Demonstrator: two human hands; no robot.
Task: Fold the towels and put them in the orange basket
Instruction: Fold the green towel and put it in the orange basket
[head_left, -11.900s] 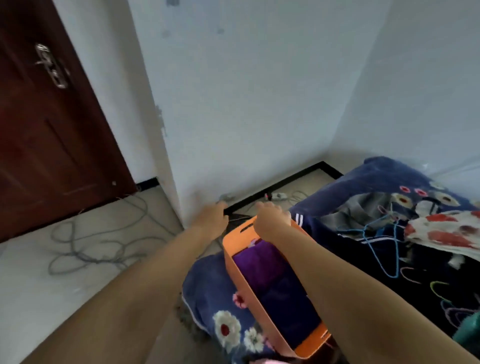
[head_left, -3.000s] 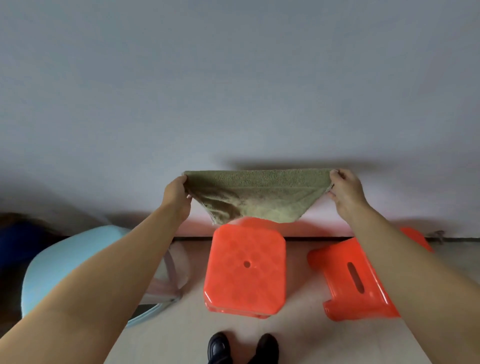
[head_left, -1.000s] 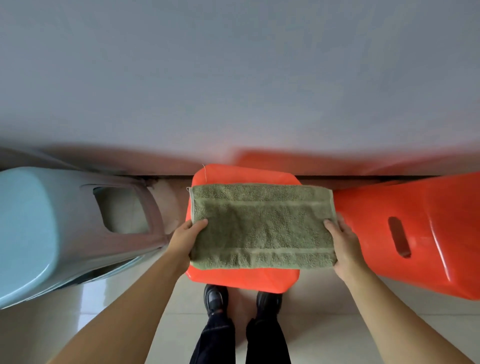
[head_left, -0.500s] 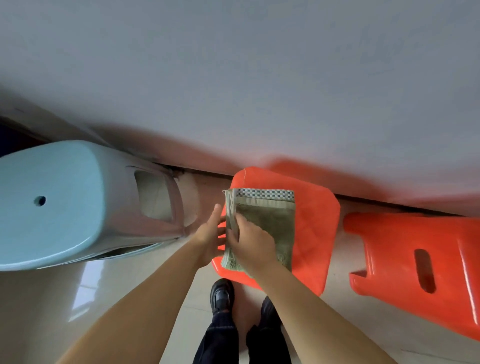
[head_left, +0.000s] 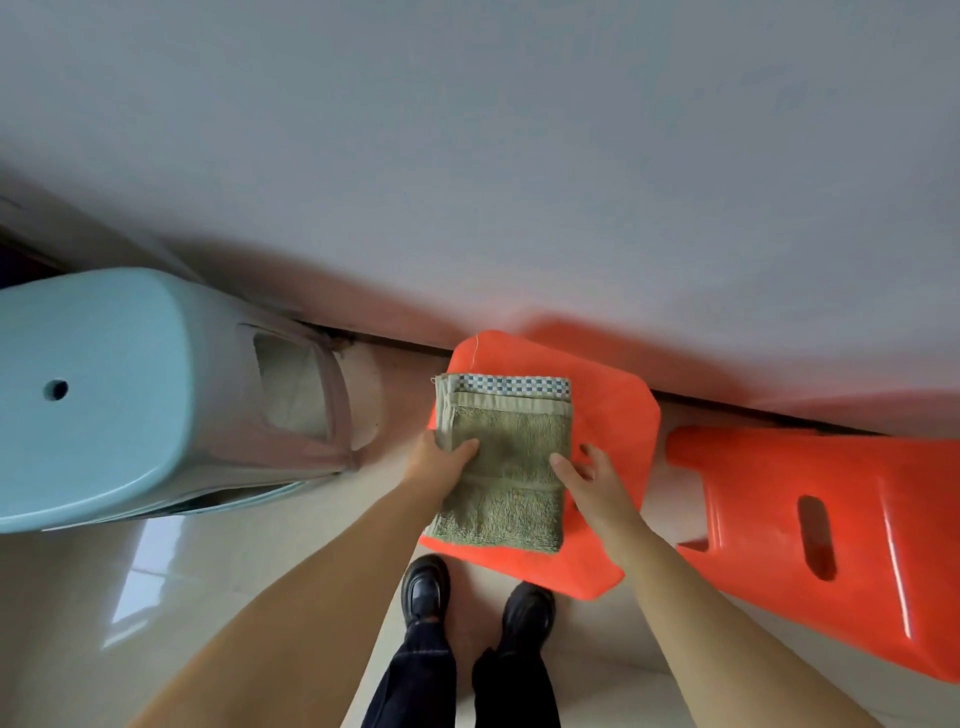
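Observation:
An olive-green towel (head_left: 511, 467), folded into a narrow rectangle with a checked band along its far edge, lies flat on the seat of an orange stool (head_left: 608, 415). My left hand (head_left: 441, 457) grips the towel's left edge, thumb on top. At the towel's right edge my right hand (head_left: 587, 473) rests with fingers spread, fingertips touching the cloth. The orange basket is not in view.
A pale blue stool (head_left: 98, 395) lies on its side at the left. A second orange stool (head_left: 810, 525) lies tipped over at the right. A grey wall runs close behind them. My two black shoes (head_left: 426, 587) stand on the pale tiled floor below the stool.
The towel was folded in half sideways over the last second. My right hand has come off the top of the fold and moved to the towel's right edge; the left hand now grips the left edge.

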